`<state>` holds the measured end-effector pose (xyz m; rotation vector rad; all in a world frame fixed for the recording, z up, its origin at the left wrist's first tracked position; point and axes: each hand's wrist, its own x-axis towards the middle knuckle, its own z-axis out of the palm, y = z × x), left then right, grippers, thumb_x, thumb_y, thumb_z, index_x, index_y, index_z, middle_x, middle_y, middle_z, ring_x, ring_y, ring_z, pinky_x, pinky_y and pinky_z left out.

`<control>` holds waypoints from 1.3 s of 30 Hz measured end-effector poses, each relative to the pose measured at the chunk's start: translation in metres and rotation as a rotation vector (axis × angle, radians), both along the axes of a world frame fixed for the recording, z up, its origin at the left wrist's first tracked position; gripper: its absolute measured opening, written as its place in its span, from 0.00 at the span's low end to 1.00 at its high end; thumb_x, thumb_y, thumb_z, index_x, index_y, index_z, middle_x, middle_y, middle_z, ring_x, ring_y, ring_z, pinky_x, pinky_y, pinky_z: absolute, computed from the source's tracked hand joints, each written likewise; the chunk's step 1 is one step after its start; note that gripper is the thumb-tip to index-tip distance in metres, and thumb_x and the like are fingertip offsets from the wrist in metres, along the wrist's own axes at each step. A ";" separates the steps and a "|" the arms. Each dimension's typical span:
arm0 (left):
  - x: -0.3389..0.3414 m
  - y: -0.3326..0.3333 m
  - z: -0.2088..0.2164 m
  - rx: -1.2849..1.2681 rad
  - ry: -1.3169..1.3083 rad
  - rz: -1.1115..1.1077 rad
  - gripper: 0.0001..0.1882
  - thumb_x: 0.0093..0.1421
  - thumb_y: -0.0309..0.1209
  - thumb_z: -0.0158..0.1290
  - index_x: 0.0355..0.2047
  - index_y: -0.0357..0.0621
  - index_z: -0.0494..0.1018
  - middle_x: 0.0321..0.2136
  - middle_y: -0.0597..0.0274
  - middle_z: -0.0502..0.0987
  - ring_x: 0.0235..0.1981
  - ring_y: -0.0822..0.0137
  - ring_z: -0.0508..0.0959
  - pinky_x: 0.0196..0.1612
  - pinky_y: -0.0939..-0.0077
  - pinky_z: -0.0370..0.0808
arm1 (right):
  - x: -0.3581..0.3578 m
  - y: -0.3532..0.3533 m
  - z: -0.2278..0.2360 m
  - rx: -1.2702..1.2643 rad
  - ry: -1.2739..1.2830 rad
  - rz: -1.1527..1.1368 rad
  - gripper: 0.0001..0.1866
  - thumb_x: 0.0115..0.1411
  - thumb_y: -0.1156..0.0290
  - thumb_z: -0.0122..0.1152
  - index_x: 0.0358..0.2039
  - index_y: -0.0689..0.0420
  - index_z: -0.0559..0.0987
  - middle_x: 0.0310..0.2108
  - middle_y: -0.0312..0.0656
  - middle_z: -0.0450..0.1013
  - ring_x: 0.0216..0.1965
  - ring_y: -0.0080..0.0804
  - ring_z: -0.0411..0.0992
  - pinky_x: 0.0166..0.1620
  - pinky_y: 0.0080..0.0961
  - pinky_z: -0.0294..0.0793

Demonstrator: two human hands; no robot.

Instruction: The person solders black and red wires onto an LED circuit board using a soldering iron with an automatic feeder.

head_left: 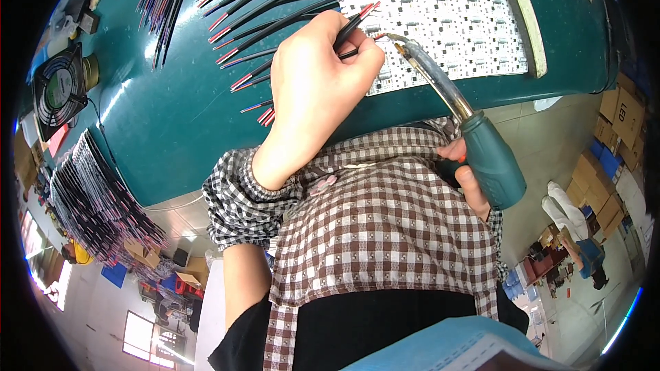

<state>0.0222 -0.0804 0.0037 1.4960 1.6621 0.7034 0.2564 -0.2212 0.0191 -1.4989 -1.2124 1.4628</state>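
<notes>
Apparently, soldering is underway: slim black-sheathed cables point(349, 30) are gripped by left hand point(313, 82), green-handled metal iron point(491, 158) by right hand point(473, 191). Steady contact seems required.

- Your left hand point(317, 79) smothers the middle of that black cable point(350, 28), no seeing it inside the fist!
- Your right hand point(473, 189) is tucked behind the soldering iron point(492, 159), only part of the fingers on show!
- Iron tip point(390, 36) touching the red wire end point(379, 37)? Too small to call!
- Up top, the edge chops your circuit-board panel point(474, 48) and cable bundle point(167, 0)!
- Below, your blue face mask point(454, 345) is clipped!
</notes>
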 end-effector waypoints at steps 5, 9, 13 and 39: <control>0.000 -0.001 -0.001 0.000 -0.010 -0.001 0.09 0.47 0.31 0.55 0.21 0.36 0.72 0.15 0.53 0.74 0.18 0.54 0.75 0.24 0.66 0.71 | -0.011 0.006 0.008 -0.017 0.105 -0.077 0.39 0.55 0.65 0.68 0.60 0.71 0.60 0.40 0.49 0.76 0.44 0.39 0.76 0.48 0.34 0.78; 0.000 0.000 0.000 -0.001 -0.007 -0.009 0.09 0.47 0.31 0.55 0.21 0.37 0.71 0.15 0.54 0.73 0.18 0.54 0.76 0.24 0.66 0.71 | -0.014 0.010 0.013 -0.061 0.158 -0.143 0.42 0.54 0.60 0.69 0.61 0.70 0.59 0.43 0.49 0.74 0.47 0.43 0.75 0.48 0.35 0.78; -0.003 -0.002 -0.001 0.009 0.006 -0.024 0.09 0.48 0.31 0.55 0.23 0.37 0.72 0.16 0.54 0.74 0.18 0.54 0.75 0.24 0.66 0.71 | -0.011 0.012 0.015 -0.082 0.145 -0.135 0.42 0.54 0.59 0.69 0.61 0.70 0.59 0.42 0.49 0.74 0.47 0.42 0.74 0.48 0.34 0.78; -0.001 -0.004 -0.007 0.231 0.059 -0.060 0.09 0.47 0.26 0.59 0.25 0.37 0.70 0.29 0.59 0.69 0.18 0.61 0.72 0.24 0.68 0.71 | -0.012 0.010 0.012 -0.063 0.182 -0.141 0.43 0.54 0.62 0.69 0.62 0.71 0.57 0.43 0.52 0.74 0.46 0.42 0.75 0.49 0.34 0.78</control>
